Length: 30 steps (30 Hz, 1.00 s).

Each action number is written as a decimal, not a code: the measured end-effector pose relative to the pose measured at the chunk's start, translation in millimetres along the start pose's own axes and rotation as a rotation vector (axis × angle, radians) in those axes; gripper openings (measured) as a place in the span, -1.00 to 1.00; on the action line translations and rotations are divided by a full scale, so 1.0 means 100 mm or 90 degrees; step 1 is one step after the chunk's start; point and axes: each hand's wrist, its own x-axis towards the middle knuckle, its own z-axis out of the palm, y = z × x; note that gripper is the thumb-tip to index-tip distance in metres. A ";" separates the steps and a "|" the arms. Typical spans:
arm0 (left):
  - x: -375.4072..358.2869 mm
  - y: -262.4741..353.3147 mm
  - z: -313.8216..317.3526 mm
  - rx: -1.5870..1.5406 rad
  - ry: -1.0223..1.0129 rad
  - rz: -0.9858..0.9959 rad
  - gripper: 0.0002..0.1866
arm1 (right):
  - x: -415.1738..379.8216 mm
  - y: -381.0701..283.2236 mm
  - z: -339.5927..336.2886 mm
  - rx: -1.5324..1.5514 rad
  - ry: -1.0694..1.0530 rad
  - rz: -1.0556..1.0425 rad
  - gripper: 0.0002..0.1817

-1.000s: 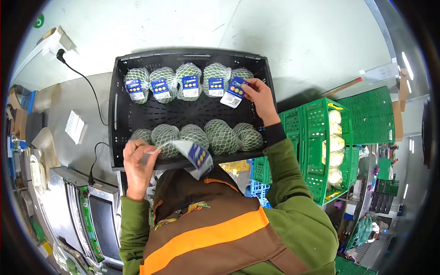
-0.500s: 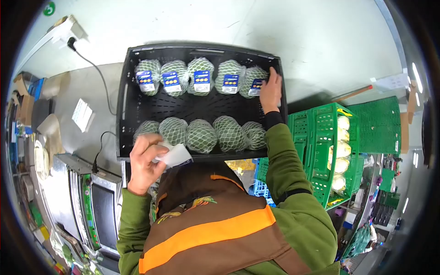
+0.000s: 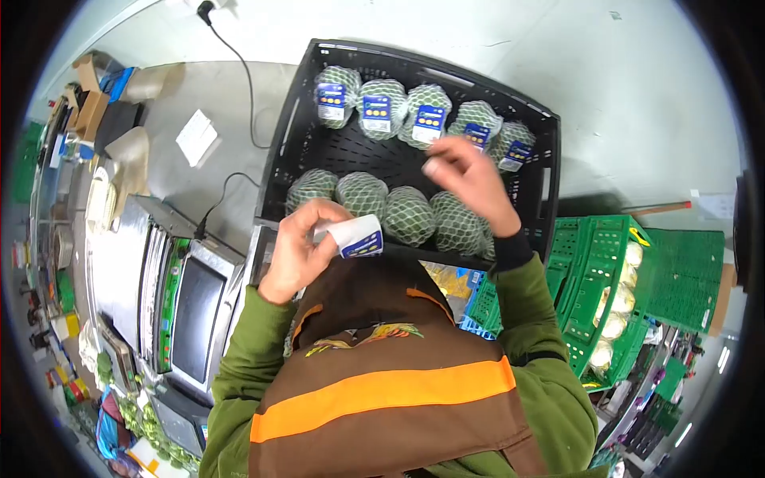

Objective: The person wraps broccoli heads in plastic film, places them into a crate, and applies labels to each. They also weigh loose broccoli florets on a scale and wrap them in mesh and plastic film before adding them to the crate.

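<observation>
A black crate (image 3: 279, 179) in front of me holds two rows of round green produce in white nets. Blue-and-white labels show on the far-row nets (image 3: 428, 115); the near-row nets (image 3: 408, 215) show none. My left hand (image 3: 301, 248) pinches a strip of labels (image 3: 357, 236) over the crate's near edge, with a printed blue label at its loose end. Over the right half of the crate hangs my right hand (image 3: 476, 185), fingers loosely bent and thumb apart, nothing visible in it. It partly hides a near-row net.
Green crates (image 3: 594, 295) with pale produce stand at the right. On the left are a machine with a dark screen (image 3: 199, 307), a black cable (image 3: 249, 80) and a paper sheet (image 3: 198, 138). A white wall (image 3: 558, 80) rises behind the crate.
My right hand has left the rightmost labelled net in the far row and come back toward me and leftward. The left hand still holds the label strip. My view has shifted, moving the crate up and right.
</observation>
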 end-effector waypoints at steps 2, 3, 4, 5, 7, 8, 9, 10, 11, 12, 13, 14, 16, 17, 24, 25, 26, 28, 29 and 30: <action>-0.05 -0.13 0.05 -0.086 0.037 -0.015 -0.83 | -0.10 -0.29 0.43 0.150 -0.215 -0.152 -0.57; -0.05 -0.14 0.06 -0.147 0.071 -0.035 -0.83 | -0.11 -0.38 0.56 0.086 -0.238 -0.198 -0.56; -0.07 -0.16 0.06 -0.211 0.106 -0.055 -0.83 | -0.12 -0.43 0.65 0.021 -0.261 -0.244 -0.54; -0.09 -0.20 0.05 -0.216 0.121 -0.034 -0.81 | -0.12 -0.40 0.74 0.000 -0.245 -0.258 -0.62; -0.18 -0.23 -0.01 -0.183 0.127 -0.091 -0.78 | -0.15 -0.36 0.84 -0.007 -0.228 -0.258 -0.68; -0.24 -0.24 -0.02 -0.151 0.125 -0.151 -0.74 | -0.18 -0.35 0.88 -0.012 -0.204 -0.252 -0.73; -0.28 -0.23 -0.01 -0.138 0.146 -0.154 -0.70 | -0.22 -0.37 0.93 -0.006 -0.169 -0.264 -0.82; -0.32 -0.27 0.01 -0.107 0.173 -0.136 -0.74 | -0.22 -0.37 0.96 -0.007 -0.176 -0.262 -0.82; -0.37 -0.28 -0.01 -0.049 0.173 -0.150 -0.79 | -0.22 -0.35 0.98 -0.019 -0.188 -0.235 -0.83; -0.43 -0.29 -0.05 0.008 0.173 -0.165 -0.85 | -0.21 -0.34 0.99 -0.030 -0.199 -0.207 -0.85; -0.49 -0.31 -0.10 0.037 0.184 -0.162 -0.89 | -0.15 -0.36 0.97 -0.033 -0.179 -0.205 -0.89; -0.55 -0.34 -0.17 0.066 0.194 -0.158 -0.92 | -0.01 -0.30 0.92 -0.073 -0.115 -0.269 -0.90; -0.71 -0.46 -0.36 0.245 0.258 -0.086 -0.88 | 0.26 -0.29 0.79 0.165 -0.020 0.040 -0.85; -0.74 -0.44 -0.41 0.303 0.297 -0.043 -0.88 | 0.44 -0.30 0.73 0.191 -0.044 0.080 -0.81; -0.83 -0.52 -0.71 0.178 0.239 -0.040 -0.82 | 1.34 0.40 1.61 0.312 -0.342 0.364 -0.69; -0.83 -0.50 -0.72 0.176 0.241 -0.045 -0.82 | 1.43 0.62 1.79 0.297 -0.310 0.372 -0.65; -0.82 -0.47 -0.73 0.181 0.213 -0.028 -0.80 | 1.50 0.79 1.91 0.248 -0.277 0.366 -0.66; -0.84 -0.45 -0.79 0.187 0.192 -0.015 -0.78 | 1.53 0.90 2.03 0.144 -0.293 0.370 -0.68; -0.85 -0.45 -0.82 0.177 0.166 0.016 -0.76 | 1.54 0.94 2.06 0.142 -0.301 0.370 -0.68; -0.88 -0.44 -0.85 0.168 0.141 0.047 -0.75 | 1.52 0.97 2.06 0.094 -0.298 0.307 -0.67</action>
